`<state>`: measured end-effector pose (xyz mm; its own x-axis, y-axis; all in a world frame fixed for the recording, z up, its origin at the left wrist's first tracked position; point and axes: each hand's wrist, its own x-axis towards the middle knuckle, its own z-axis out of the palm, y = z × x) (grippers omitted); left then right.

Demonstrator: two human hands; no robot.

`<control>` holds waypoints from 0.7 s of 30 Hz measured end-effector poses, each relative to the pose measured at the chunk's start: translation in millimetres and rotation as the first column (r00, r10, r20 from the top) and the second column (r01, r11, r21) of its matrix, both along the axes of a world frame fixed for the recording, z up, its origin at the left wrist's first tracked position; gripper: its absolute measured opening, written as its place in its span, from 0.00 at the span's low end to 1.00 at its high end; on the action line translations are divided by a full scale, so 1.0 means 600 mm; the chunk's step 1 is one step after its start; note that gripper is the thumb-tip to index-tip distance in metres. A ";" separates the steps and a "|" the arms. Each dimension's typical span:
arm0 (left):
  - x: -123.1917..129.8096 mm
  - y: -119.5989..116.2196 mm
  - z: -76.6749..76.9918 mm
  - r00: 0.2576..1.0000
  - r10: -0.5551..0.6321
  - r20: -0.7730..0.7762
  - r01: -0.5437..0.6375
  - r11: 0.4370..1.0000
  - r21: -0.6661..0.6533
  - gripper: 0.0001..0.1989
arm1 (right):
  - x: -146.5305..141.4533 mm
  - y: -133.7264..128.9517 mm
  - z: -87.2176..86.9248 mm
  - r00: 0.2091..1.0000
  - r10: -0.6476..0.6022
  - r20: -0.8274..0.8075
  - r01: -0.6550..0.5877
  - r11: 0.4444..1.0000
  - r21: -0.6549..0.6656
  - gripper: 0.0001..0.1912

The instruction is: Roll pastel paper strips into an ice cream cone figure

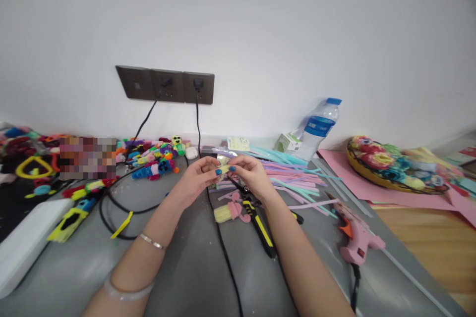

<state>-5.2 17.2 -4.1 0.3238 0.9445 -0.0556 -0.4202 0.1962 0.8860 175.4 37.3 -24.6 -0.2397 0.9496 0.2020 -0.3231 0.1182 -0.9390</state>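
Two forearms angled inward around one pair of pliers, near one glue gun.
The left hand and right hand converged, fingertips pinching one yellow piece.

Bright, diffuse light; soft glare on gray tabletop; edges stretched.
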 end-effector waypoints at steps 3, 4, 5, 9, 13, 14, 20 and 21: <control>0.001 -0.002 0.001 1.000 -0.016 0.011 0.015 1.000 0.018 0.17 | 0.000 -0.002 0.002 1.000 0.017 -0.022 -0.018 1.000 -0.007 0.12; 0.001 -0.003 0.002 1.000 -0.021 0.011 0.021 0.999 0.025 0.17 | 0.000 -0.003 0.003 0.999 0.023 -0.028 -0.023 1.000 -0.012 0.12; 0.001 -0.003 0.004 1.000 -0.025 0.012 0.025 0.999 0.032 0.17 | 0.000 -0.004 0.004 0.999 0.028 -0.034 -0.029 0.999 -0.018 0.12; 0.002 -0.002 0.002 1.000 -0.005 0.005 0.005 0.997 0.071 0.17 | -0.001 -0.007 0.008 0.998 0.035 -0.053 -0.038 0.998 -0.042 0.13; 0.001 0.006 -0.011 0.995 0.066 -0.070 -0.056 0.989 0.138 0.14 | -0.002 -0.005 0.009 0.999 0.001 -0.054 -0.003 0.999 -0.046 0.14; 0.000 0.008 -0.015 0.992 0.091 -0.088 -0.076 0.985 0.158 0.14 | -0.003 -0.004 0.009 0.999 -0.014 -0.049 0.012 0.999 -0.045 0.15; -0.002 0.010 -0.024 0.986 0.120 -0.117 -0.099 0.981 0.169 0.15 | -0.002 -0.002 0.008 0.998 -0.065 -0.013 0.065 0.997 -0.044 0.16; -0.002 0.010 -0.024 0.985 0.126 -0.115 -0.107 0.981 0.160 0.15 | -0.001 -0.002 0.008 0.998 -0.064 -0.010 0.063 0.997 -0.041 0.16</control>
<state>-6.2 23.3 -18.4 0.2106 0.9757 0.0597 -0.3174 0.0105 0.9482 174.6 36.2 -20.0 -0.1765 0.9703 0.1652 -0.3272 0.1004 -0.9396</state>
